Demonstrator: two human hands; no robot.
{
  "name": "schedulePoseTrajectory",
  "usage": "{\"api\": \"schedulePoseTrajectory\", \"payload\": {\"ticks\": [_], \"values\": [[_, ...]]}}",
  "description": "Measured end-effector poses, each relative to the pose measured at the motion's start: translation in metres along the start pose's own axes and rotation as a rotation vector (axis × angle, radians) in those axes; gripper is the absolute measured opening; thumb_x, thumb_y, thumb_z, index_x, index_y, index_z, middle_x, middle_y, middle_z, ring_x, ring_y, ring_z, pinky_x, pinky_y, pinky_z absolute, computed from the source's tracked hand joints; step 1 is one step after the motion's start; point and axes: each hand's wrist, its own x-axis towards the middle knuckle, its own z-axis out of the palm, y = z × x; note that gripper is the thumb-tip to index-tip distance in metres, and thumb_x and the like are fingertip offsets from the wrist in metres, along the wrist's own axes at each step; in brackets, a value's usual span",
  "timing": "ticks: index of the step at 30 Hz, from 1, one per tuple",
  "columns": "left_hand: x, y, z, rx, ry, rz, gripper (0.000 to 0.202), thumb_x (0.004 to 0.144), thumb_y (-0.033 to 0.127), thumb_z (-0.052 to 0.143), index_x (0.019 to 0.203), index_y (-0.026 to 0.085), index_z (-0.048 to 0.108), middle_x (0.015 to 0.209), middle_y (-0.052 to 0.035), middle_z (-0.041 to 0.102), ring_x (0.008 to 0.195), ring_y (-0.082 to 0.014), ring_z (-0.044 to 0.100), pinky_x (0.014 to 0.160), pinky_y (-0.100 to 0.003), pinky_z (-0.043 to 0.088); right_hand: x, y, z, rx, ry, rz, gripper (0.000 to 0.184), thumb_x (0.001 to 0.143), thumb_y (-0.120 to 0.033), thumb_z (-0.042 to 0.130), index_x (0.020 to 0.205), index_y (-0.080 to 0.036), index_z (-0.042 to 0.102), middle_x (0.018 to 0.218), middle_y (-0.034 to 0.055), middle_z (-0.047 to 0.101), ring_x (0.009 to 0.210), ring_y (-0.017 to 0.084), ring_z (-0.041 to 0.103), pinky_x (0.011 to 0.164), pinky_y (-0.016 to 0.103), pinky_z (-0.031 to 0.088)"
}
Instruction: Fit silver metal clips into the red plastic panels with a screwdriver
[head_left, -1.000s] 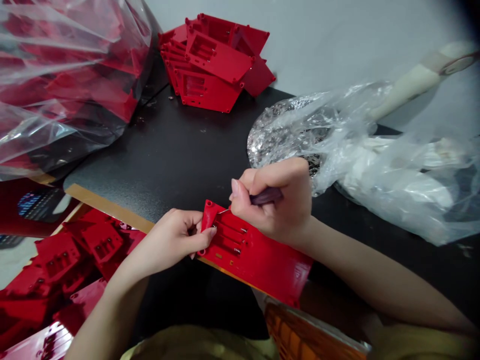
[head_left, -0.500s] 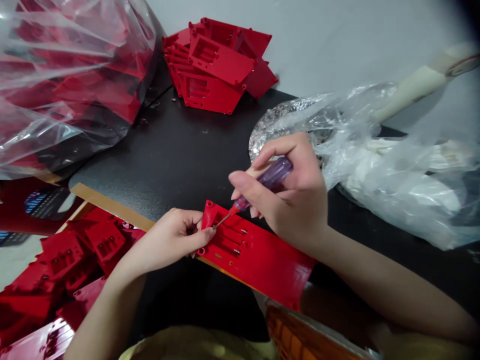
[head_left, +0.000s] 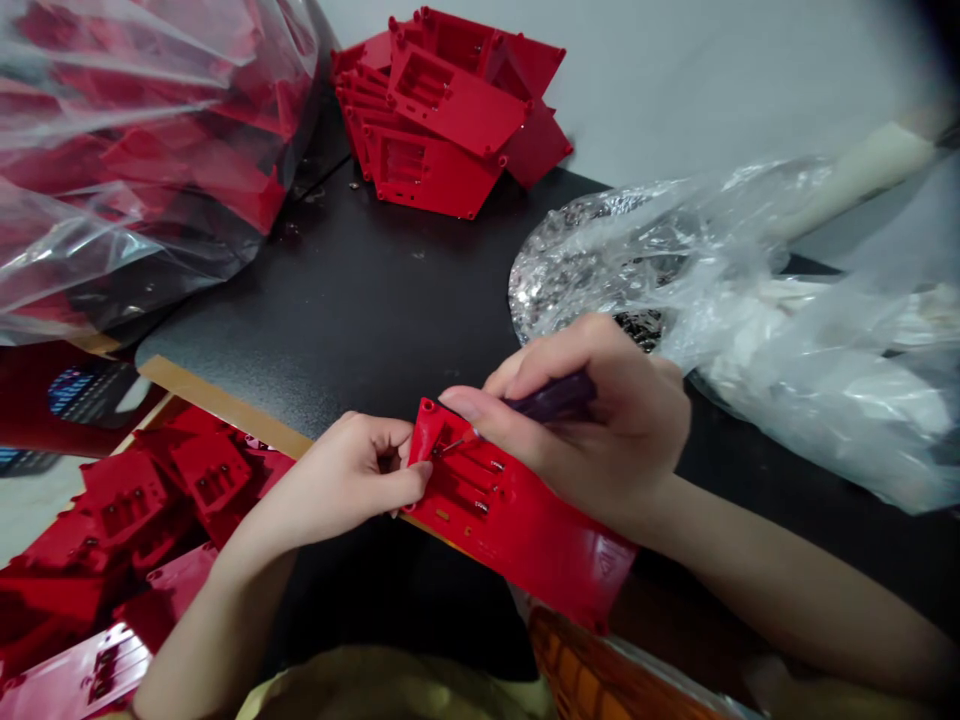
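A red plastic panel (head_left: 536, 545) with battery slots and small metal springs lies tilted across the table's near edge. My left hand (head_left: 360, 465) grips its left end, thumb on top by the slots and fingers underneath. In my right hand (head_left: 607, 420) is a screwdriver (head_left: 555, 398) with a dark purple handle, held at a low slant. Its thin shaft points left, and the tip is at the slot end close to my left thumb. Whether the tip touches a metal part there is too small to tell.
Similar red panels (head_left: 457, 115) are stacked at the back of the black table (head_left: 360, 300). A clear bag (head_left: 150, 170) of red parts stands at left, with more red panels (head_left: 135, 500) in a box below. At right, a plastic bag (head_left: 817, 350) lies beside small metal pieces (head_left: 637, 328).
My right hand has moved slightly right and down, and the screwdriver has tipped lower, nearer the panel. My left hand still holds the panel; its thumb sits slightly lower. The whole view has shifted a little.
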Motion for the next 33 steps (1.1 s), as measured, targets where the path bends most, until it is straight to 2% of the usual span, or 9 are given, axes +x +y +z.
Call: {"api": "schedulePoseTrajectory", "payload": {"ticks": [8,12,15,17,21,24,27,33], "values": [[-0.001,-0.001,0.001,0.030,0.026,0.012,0.020,0.080,0.025,0.054,0.063,0.016,0.050,0.054,0.0074,0.037,0.050,-0.0056,0.029,0.045,-0.018,0.023,-0.006,-0.003,-0.002,-0.109,-0.016,-0.076,0.031,0.075,-0.021,0.079,0.075,-0.023,0.048,0.061,-0.0076,0.063,0.049,0.008,0.060,0.043,0.023,0.041],[0.000,-0.001,0.001,0.011,0.019,0.016,0.021,0.079,0.024,0.054,0.061,0.017,0.046,0.054,0.0070,0.043,0.051,-0.0059,0.033,0.045,-0.018,0.026,-0.001,-0.002,-0.005,-0.025,-0.183,-0.072,0.026,0.081,-0.025,0.071,0.088,-0.024,0.045,0.068,-0.0058,0.064,0.053,0.009,0.062,0.044,0.021,0.044],[0.000,0.000,0.000,0.008,0.018,0.014,0.027,0.080,0.025,0.055,0.057,0.017,0.041,0.051,0.0076,0.041,0.049,-0.0053,0.032,0.045,-0.018,0.025,0.004,-0.005,-0.011,-0.083,-0.299,-0.110,0.019,0.088,-0.023,0.063,0.095,-0.023,0.045,0.066,-0.0072,0.063,0.052,0.007,0.062,0.044,0.020,0.043],[0.000,0.002,0.000,0.007,0.017,0.005,0.029,0.081,0.026,0.055,0.057,0.017,0.042,0.051,0.0077,0.040,0.049,-0.0052,0.032,0.044,-0.018,0.025,0.005,-0.009,-0.014,-0.145,-0.329,-0.101,0.016,0.090,-0.025,0.062,0.095,-0.023,0.047,0.068,-0.0078,0.065,0.056,0.007,0.064,0.047,0.017,0.045],[-0.001,0.003,0.000,0.013,0.013,-0.003,0.028,0.081,0.026,0.055,0.057,0.016,0.044,0.051,0.0076,0.040,0.049,-0.0050,0.032,0.044,-0.018,0.025,0.004,-0.012,-0.016,-0.240,-0.299,-0.047,0.018,0.089,-0.032,0.065,0.091,-0.024,0.049,0.073,-0.0070,0.068,0.061,0.008,0.067,0.049,0.017,0.046],[-0.001,0.000,0.000,0.024,0.014,0.005,0.024,0.081,0.027,0.054,0.060,0.016,0.049,0.053,0.0071,0.043,0.050,-0.0054,0.033,0.045,-0.018,0.026,0.004,-0.010,-0.016,-0.222,-0.281,-0.078,0.018,0.087,-0.029,0.067,0.088,-0.025,0.049,0.068,-0.0079,0.068,0.053,0.007,0.065,0.045,0.017,0.044],[0.000,-0.001,0.000,0.028,0.010,0.006,0.022,0.081,0.027,0.053,0.063,0.016,0.052,0.054,0.0067,0.045,0.051,-0.0060,0.034,0.045,-0.018,0.027,0.006,-0.009,-0.016,-0.200,-0.318,-0.115,0.015,0.087,-0.026,0.065,0.083,-0.024,0.051,0.064,-0.0079,0.067,0.049,0.007,0.063,0.042,0.018,0.042],[0.000,-0.001,0.000,0.029,0.013,0.021,0.024,0.080,0.026,0.053,0.060,0.017,0.043,0.053,0.0070,0.043,0.050,-0.0060,0.034,0.046,-0.019,0.026,0.004,-0.013,-0.016,-0.261,-0.311,-0.037,0.014,0.088,-0.028,0.064,0.081,-0.024,0.052,0.064,-0.0056,0.068,0.050,0.009,0.062,0.044,0.021,0.041]]}}
